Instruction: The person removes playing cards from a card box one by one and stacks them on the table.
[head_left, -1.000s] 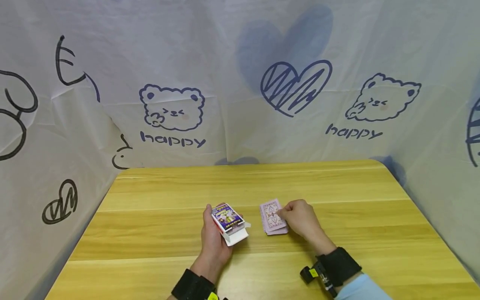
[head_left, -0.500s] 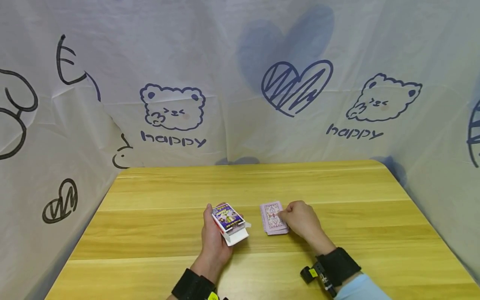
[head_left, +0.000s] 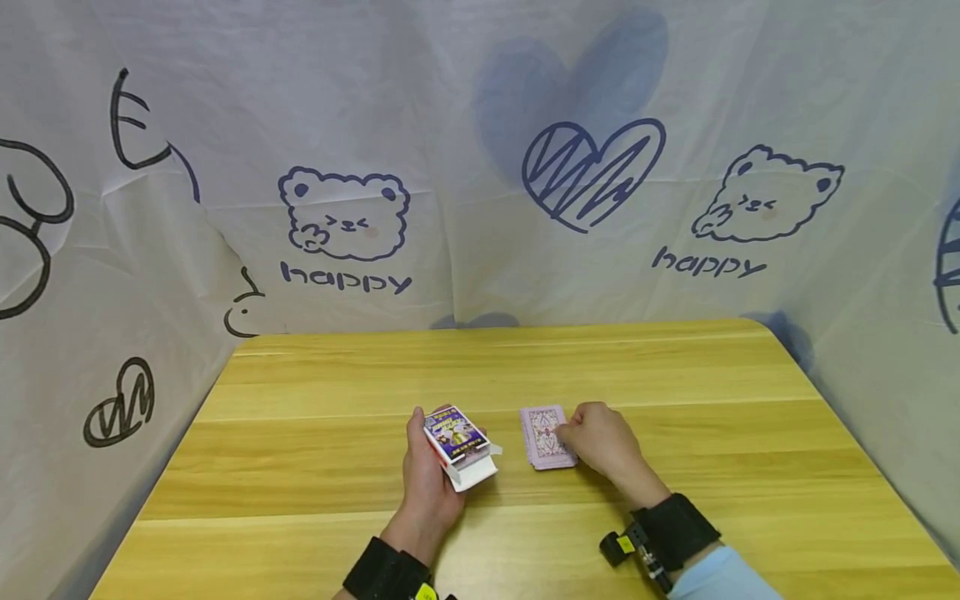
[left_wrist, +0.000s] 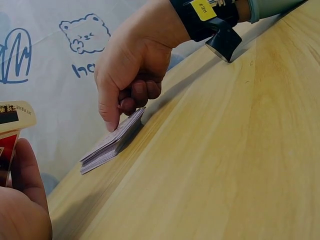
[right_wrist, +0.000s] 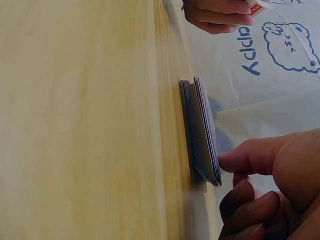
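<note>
My left hand (head_left: 426, 479) grips a purple playing-card box (head_left: 456, 435) above the table, its white flap hanging open toward me. To the right, a stack of pinkish patterned playing cards (head_left: 542, 427) lies face down on the wood. My right hand (head_left: 606, 440) has its thumb on the top card near the right edge, the other fingers curled at the side. Seen from the right wrist, the upper part of the stack (right_wrist: 204, 132) stands apart from the lower by a narrow gap. The left wrist view shows the thumb (left_wrist: 110, 112) pressing on the cards from above.
The wooden table (head_left: 337, 375) runs back to a white cloth (head_left: 465, 250) with drawn bears and hearts. More cloth hangs at both sides. Black bands with small cameras wrap both wrists, and a light blue sleeve (head_left: 723, 577) shows on the right.
The upper cards have turned slightly under my right hand and lie more evenly over the lower ones. The left hand and box have hardly moved.
</note>
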